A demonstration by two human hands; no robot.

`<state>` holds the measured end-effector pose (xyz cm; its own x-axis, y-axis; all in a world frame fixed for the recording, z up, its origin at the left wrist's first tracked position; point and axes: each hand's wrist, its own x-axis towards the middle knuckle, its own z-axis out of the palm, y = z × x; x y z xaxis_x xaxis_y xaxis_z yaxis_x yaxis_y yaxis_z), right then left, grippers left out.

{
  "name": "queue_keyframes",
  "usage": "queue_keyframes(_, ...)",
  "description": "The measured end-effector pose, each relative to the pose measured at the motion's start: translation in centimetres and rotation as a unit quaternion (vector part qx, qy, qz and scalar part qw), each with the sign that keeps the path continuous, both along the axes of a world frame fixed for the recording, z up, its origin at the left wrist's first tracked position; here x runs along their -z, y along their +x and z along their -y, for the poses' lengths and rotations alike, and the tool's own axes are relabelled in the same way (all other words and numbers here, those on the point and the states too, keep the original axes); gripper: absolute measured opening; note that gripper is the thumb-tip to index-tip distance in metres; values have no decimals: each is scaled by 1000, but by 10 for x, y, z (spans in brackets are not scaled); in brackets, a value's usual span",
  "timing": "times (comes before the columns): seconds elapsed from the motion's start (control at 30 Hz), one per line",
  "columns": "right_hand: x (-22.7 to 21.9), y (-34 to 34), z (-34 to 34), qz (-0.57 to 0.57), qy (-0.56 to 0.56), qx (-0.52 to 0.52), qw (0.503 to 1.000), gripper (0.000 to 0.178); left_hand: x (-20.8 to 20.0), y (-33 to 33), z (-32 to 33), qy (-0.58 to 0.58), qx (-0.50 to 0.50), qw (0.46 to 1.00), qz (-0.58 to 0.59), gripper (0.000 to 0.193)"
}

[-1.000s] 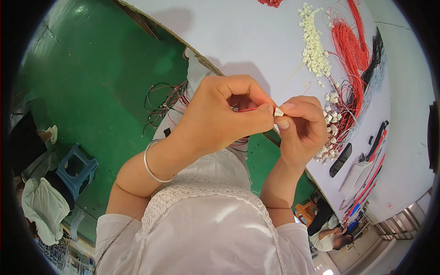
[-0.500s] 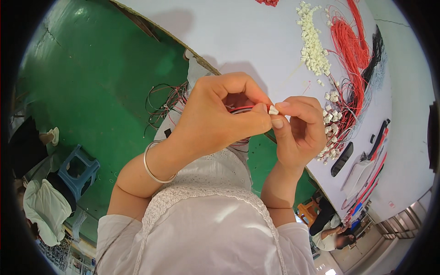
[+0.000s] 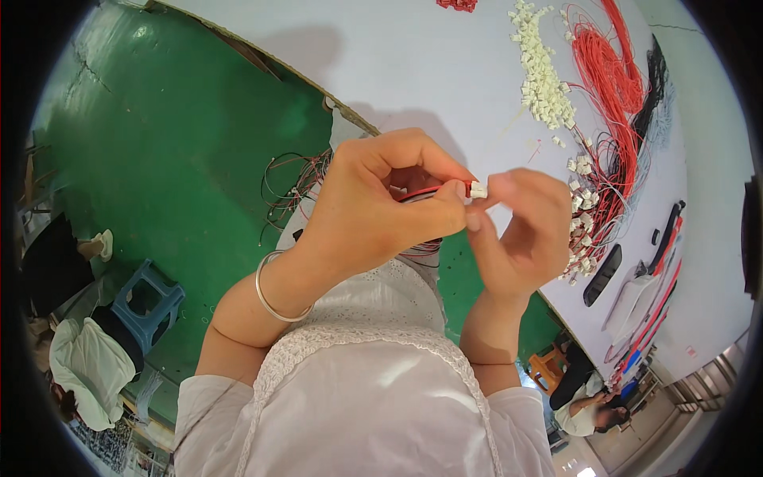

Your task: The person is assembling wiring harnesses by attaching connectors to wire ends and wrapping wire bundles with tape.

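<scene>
Above the lap, in the head view, the left hand [image 3: 381, 215] is curled shut, its thumb and forefinger pinching a thin red wire [image 3: 425, 191] that runs out of the fist toward the right. At the wire's end sits a small white connector [image 3: 478, 189], held right between the two hands. The right hand [image 3: 520, 234] is closed on that connector from the other side, fingertips [image 3: 501, 184] pressed to it, the other fingers bent loosely toward the palm. A silver bangle [image 3: 274, 290] circles the left wrist. Both hands are raised in front of a white lace top [image 3: 373, 374], clear of the white table [image 3: 429, 71] beyond them. On the table, well apart from the hands, lies a strip of loose white connectors [image 3: 542, 75], and beside it a tangle of red wires [image 3: 612, 87]. More wired connectors [image 3: 584, 230] lie at the table edge just beyond the right hand. Below left, on the green floor [image 3: 183, 151], stands a blue stool [image 3: 147, 298]
</scene>
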<state>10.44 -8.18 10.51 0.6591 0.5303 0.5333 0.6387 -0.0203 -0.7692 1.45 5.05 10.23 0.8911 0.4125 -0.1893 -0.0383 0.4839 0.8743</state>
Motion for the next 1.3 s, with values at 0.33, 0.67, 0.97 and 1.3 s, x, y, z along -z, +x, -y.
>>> queue_keyframes(0.33,-3,14,-3,146,-110,29,983,30,-8,3,-12,-10,56,997,-60,15)
queue_keyframes(0.67,23,44,-41,-168,-237,55,955,8,44,35,-24,98,60,977,-178,19)
queue_keyframes(0.97,25,87,-69,-257,-134,30,957,12,39,77,-69,48,23,987,-154,16)
queue_keyframes(1.3,35,92,-78,-257,-149,54,953,25,46,106,-86,59,-32,990,-125,15)
